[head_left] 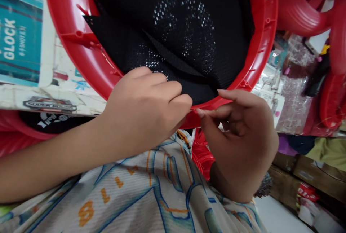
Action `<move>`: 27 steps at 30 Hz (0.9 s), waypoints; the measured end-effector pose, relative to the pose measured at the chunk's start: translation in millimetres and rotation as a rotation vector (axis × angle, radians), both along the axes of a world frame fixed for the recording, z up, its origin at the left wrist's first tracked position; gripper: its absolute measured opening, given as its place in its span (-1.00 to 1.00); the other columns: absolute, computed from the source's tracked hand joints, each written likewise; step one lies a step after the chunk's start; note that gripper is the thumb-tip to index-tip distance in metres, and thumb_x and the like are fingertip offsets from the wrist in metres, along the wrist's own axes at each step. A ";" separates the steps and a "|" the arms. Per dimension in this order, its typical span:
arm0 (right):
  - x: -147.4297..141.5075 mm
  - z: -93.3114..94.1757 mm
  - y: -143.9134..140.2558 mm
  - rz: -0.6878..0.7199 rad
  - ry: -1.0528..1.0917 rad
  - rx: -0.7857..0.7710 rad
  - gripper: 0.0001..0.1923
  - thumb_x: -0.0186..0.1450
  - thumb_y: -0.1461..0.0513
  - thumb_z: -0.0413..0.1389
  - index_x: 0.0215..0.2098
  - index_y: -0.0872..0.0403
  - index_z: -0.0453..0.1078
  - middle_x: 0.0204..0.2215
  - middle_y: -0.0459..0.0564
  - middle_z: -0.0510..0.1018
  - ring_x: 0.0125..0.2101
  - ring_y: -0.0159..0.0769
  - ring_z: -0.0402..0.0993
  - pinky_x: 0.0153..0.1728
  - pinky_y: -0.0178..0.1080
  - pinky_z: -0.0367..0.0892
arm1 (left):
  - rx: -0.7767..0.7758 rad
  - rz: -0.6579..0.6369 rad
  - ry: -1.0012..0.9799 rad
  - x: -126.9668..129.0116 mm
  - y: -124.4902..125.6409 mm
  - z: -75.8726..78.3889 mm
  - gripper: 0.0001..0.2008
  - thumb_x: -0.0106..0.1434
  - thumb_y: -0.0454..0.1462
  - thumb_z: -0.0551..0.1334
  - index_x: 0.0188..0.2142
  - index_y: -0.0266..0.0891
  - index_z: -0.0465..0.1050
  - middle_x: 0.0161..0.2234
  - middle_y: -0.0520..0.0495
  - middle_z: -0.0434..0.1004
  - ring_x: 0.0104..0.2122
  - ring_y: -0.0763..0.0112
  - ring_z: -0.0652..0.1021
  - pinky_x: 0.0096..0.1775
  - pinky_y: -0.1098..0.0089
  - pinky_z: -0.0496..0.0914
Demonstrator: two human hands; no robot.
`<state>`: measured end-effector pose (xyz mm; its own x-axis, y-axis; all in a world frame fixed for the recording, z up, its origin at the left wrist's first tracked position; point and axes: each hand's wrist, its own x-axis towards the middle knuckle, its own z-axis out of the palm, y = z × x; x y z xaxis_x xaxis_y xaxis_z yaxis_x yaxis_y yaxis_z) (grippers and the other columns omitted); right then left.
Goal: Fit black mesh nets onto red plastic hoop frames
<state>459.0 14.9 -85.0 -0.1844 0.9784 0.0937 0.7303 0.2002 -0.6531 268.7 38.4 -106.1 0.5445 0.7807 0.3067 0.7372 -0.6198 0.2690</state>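
A large red plastic ring [261,51] with small pegs and ribs along its inside stands in front of me. Black mesh fabric [229,27] covers its opening, dotted with light through the holes; a loose pointed flap lies folded at the left. My left hand [148,99] is closed over the ring's near edge, its fingertips hidden beneath the knuckles. Just right of it, my right hand [240,132] pinches the same edge between thumb and forefinger, with another finger stretched along the rim. Whether the fabric edge is also caught there is hidden.
More red rings [305,13] hang or lie at the right, near clear plastic wrap [294,92] and a black object [319,76]. At the left is a printed box [20,38]. Cardboard boxes [319,175] sit low on the right.
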 end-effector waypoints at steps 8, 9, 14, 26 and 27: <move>1.2 2.8 -2.1 -0.060 0.010 -0.084 -0.50 0.26 0.29 0.27 0.11 -0.18 0.31 -0.37 -0.21 0.59 -0.46 -0.35 0.53 -0.51 -0.28 0.39 | 0.011 -0.017 0.020 -1.7 0.2 -0.6 -0.78 0.23 -0.38 0.23 -0.54 -0.17 0.36 -0.58 -0.03 0.37 -0.54 0.24 0.37 -0.42 0.23 0.09; 2.1 3.3 -2.5 -0.070 0.009 -0.089 -0.50 0.26 0.28 0.27 0.11 -0.17 0.31 -0.37 -0.21 0.58 -0.46 -0.36 0.52 -0.52 -0.29 0.37 | 0.013 -0.012 0.019 -1.9 0.2 -0.4 -0.77 0.24 -0.37 0.22 -0.54 -0.17 0.36 -0.58 -0.03 0.37 -0.54 0.23 0.36 -0.42 0.23 0.09; 3.3 2.3 -1.7 -0.109 0.021 -0.095 -0.46 0.24 0.30 0.29 0.12 -0.16 0.31 -0.45 -0.25 0.51 -0.56 -0.43 0.40 -0.51 -0.29 0.36 | -0.050 -0.037 0.026 -2.9 1.1 3.2 -0.71 0.35 -0.24 0.15 -0.52 -0.16 0.40 -0.58 -0.05 0.36 -0.51 0.19 0.40 -0.41 0.21 0.11; 6.9 14.1 2.5 -0.045 -0.058 -0.127 -0.43 0.28 0.27 0.25 0.21 -0.17 0.25 -0.42 -0.18 0.54 -0.44 -0.28 0.51 -0.48 -0.23 0.36 | -0.097 0.008 0.059 2.9 3.9 7.6 -0.65 0.38 -0.26 0.08 -0.56 -0.14 0.33 -0.61 -0.01 0.34 -0.53 0.19 0.44 -0.41 0.23 0.11; 9.5 17.1 3.8 -0.037 -0.061 -0.122 -0.44 0.28 0.28 0.24 0.20 -0.18 0.26 -0.39 -0.19 0.56 -0.42 -0.28 0.53 -0.50 -0.24 0.36 | -0.089 0.007 0.060 2.9 4.1 7.3 -0.65 0.38 -0.26 0.07 -0.56 -0.14 0.33 -0.61 -0.02 0.34 -0.53 0.18 0.45 -0.42 0.23 0.11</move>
<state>468.5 18.8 -67.9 -0.1493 0.9881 -0.0371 0.7750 0.0936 -0.6250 271.7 42.5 -98.8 0.5544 0.8072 0.2026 0.7577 -0.5903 0.2783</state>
